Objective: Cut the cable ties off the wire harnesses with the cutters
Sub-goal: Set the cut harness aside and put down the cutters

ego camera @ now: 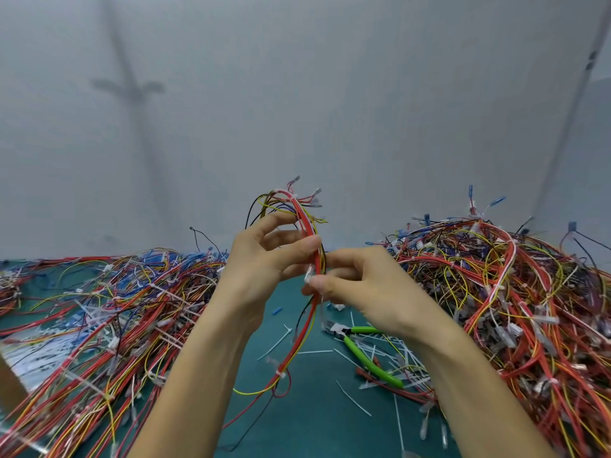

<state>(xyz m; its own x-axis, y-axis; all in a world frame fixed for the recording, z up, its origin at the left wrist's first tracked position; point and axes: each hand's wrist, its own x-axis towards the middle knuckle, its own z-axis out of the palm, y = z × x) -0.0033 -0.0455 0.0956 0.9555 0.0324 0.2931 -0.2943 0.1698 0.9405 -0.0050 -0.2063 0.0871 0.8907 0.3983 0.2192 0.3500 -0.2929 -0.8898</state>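
**Head view.** You hold one wire harness (305, 223) upright at mid-frame, raised above the green tabletop (307, 424). Your left hand (261, 262) curls its fingers about the bundle, thumb and forefinger pinching the red wires. Your right hand (360, 285) pinches the same bundle just below, its thumb tip against a white cable tie (309, 276). It cannot be told whether the right hand grips the tie itself or the wires beside it. Neither hand holds a tool.

The harness fans at its upper end into loose leads with small terminals. Its lower end droops in a curve to the tabletop, where a second tie (280, 372) binds it. The cutters (373, 361), green-handled, lie flat on the tabletop below your right hand, among cut ties (279, 338). A heap of harnesses (99, 309) lies to the left and a taller heap (512, 292) to the right.

**Handling (a judgement).**
- **Harness:** it appears light and limp, so it will sag wherever you leave it unsupported, and its leads may snag. Grip the bundle close beside the tie, so the wires stay taut there.
- **Tie:** the strap looks thin, smooth and fairly stiff, and may spring away when cut.
- **Wires:** the insulation is probably soft and easily nicked.
- **Cutters:** take them by the green handles.
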